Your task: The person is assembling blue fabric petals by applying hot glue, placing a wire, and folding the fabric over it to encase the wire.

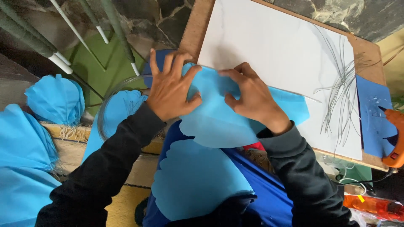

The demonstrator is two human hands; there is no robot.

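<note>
At the far left lie gathered light-blue paper petals (54, 98), one fanned like a shell above a larger heap (23, 168) that runs off the edge. Above them, thin stems wrapped in green tape (31, 40) with white ends slant across the dark stone floor. Next comes a coil of clear wire (105, 103) looping round another blue petal piece (122, 109).

The left hand (170, 86) lies flat with fingers spread, pressing down on the left edge of the light-blue paper sheet (219, 124); its grip is open, nothing closed inside it. The sheet lies across the near edge of the white board (269, 46) and hangs toward the person's lap, where a second scalloped blue sheet (198, 180) rests on darker blue cloth (269, 193). The right hand (252, 96) sits just beside the left, fingers curled, thumb and fingertips pinching a fold of the same sheet (a thin white stick (294, 93) appears to run out from under it along the paper's top edge).

Further right, a bundle of fine grey wires (341, 92) lies fanned on the white board, which lies on a brown wooden desk (191, 29). At the far right a darker blue paper piece (372, 117) lies beneath an orange glue gun (395, 138).
</note>
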